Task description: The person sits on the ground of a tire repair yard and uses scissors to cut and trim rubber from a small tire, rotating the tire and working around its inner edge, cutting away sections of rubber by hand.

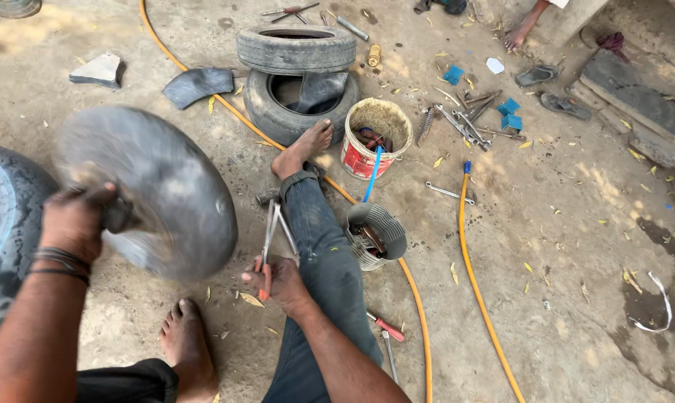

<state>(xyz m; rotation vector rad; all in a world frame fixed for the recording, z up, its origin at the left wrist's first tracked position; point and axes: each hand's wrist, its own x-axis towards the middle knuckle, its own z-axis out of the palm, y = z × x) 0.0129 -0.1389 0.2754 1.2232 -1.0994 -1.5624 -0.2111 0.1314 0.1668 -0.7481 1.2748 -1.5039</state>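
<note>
Bare concrete floor point(576, 224), dusty and leaf-strewn, carries everything; I sit on it with one leg stretched forward.

My left hand point(72, 220) is closed around the edge of a grey rubber inner tube point(154, 190), holding it up off the floor; the tube is blurred, so its exact tilt cannot be told. My right hand point(278, 280) is closed on the red handles of a pair of long pliers point(272, 231), resting just beside my outstretched knee. The pliers' long axis runs away from me, handles at the fingers, tips toward my forward foot. The tube lies to the left of the pliers and apart from them; the left hand is the nearer to it and already on it.

Count:
- two stacked tyres point(296, 48) ahead, a third tyre point(5, 216) at far left;
- two orange hoses point(479, 291) across the floor;
- one red-and-white bucket point(375, 138) with tools inside;
- one smaller grey container point(375, 231) just beside my leg;
- one red-handled screwdriver point(386, 328) near my thigh;
- a loose heap of spanners point(464, 123), number not clear.

Another person's foot point(513, 37) shows at the top edge.
</note>
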